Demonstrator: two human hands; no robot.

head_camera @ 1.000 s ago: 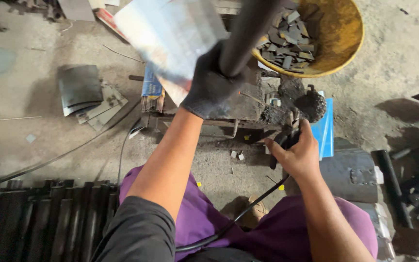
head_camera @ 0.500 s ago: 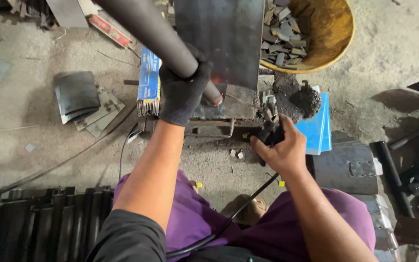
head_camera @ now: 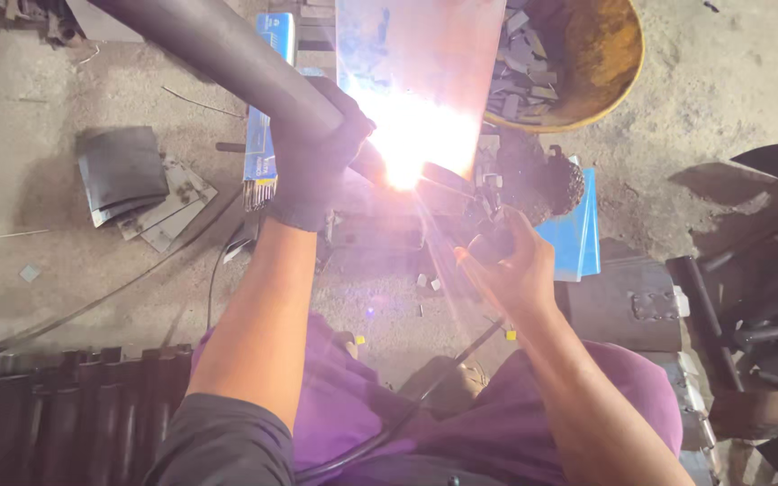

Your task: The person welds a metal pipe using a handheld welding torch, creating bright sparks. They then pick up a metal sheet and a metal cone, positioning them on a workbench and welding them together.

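My left hand [head_camera: 314,155], in a black glove, grips a long dark metal pipe [head_camera: 218,49] that runs up to the top left. The pipe's lower end meets a flat metal sheet [head_camera: 420,54] that stands in front of me. A bright white welding arc [head_camera: 404,148] flares where pipe and sheet meet. My bare right hand [head_camera: 508,268] holds a black welding electrode holder [head_camera: 488,241], with its cable [head_camera: 425,396] trailing back across my purple lap. The electrode tip is lost in the glare.
A rusty yellow basin [head_camera: 601,67] with several metal scraps sits at the top right. A blue box of electrodes [head_camera: 263,148] lies left of the arc, a blue sheet [head_camera: 574,234] to the right. Bent plates [head_camera: 132,184] lie left. Dark pipes [head_camera: 65,405] are stacked bottom left; metal parts [head_camera: 758,306] crowd the right.
The pipe swung down from upright to slant towards the top left. A small glow at the joint half a second ago has grown into a bright arc. My right hand moved in closer.
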